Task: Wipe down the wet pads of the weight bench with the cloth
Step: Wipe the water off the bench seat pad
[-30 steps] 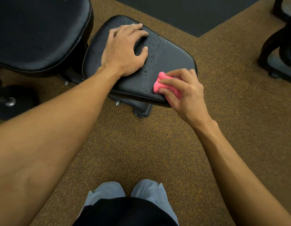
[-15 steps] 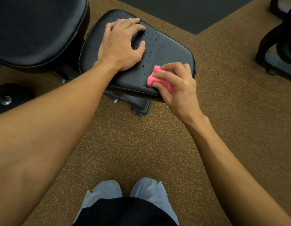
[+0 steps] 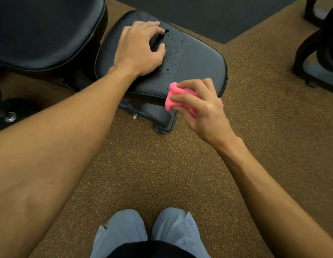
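Seen from above, looking down past grey trouser legs to a brown speckled floor. Left hand planted palm-down on the black seat pad of the weight bench, fingers spread apart and curled slightly, gripping nothing, pressing on the pad's far left part. Water droplets scattered just right of that hand, in a band running from the pad's far edge toward its middle; right part of the pad smooth and free of visible drops. Right hand at the pad's near right edge, fingers closed tight around a bunched pink cloth, thumb under, cloth bulging out to the left of the grip. Cloth overlapping the pad's near rim and the black frame bracket below it; cannot tell whether touching the pad or raised just off it. Larger black back pad at upper left, close beside the seat pad with a narrow gap between. Dark mat at the top beyond the pads, and a black equipment base well apart at far right.
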